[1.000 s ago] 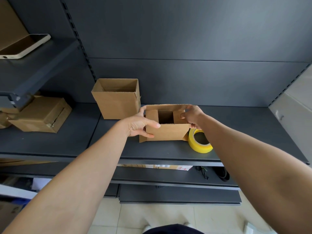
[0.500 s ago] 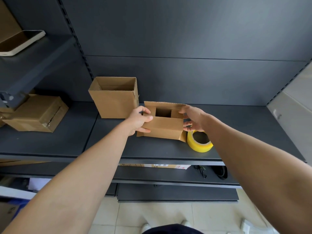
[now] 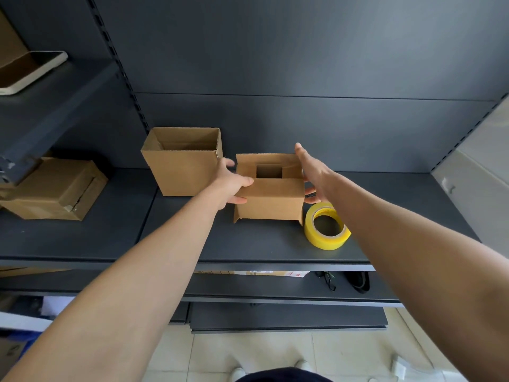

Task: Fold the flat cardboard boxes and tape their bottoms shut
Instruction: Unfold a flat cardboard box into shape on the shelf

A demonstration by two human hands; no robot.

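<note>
A small brown cardboard box (image 3: 270, 201) stands on the dark shelf (image 3: 176, 238) with its flaps partly folded, leaving a square gap on top. My left hand (image 3: 230, 183) grips its left side, thumb on the near flap. My right hand (image 3: 311, 172) lies flat against the right side, fingers stretched along the top right edge, lower fingers behind the box. A yellow tape roll (image 3: 327, 226) lies flat just right of the box. A taller open cardboard box (image 3: 183, 161) stands upright to the left.
A closed cardboard box (image 3: 55, 188) lies on its side at far left. A phone (image 3: 30, 71) rests on the upper left shelf. Below, a lower shelf holds flat cartons (image 3: 253, 272) and glasses (image 3: 327, 279). A pale wall (image 3: 473, 166) bounds the right.
The box has been pushed slightly farther back on the shelf. My right hand has opened out flat along its right side; my left hand keeps its grip.
</note>
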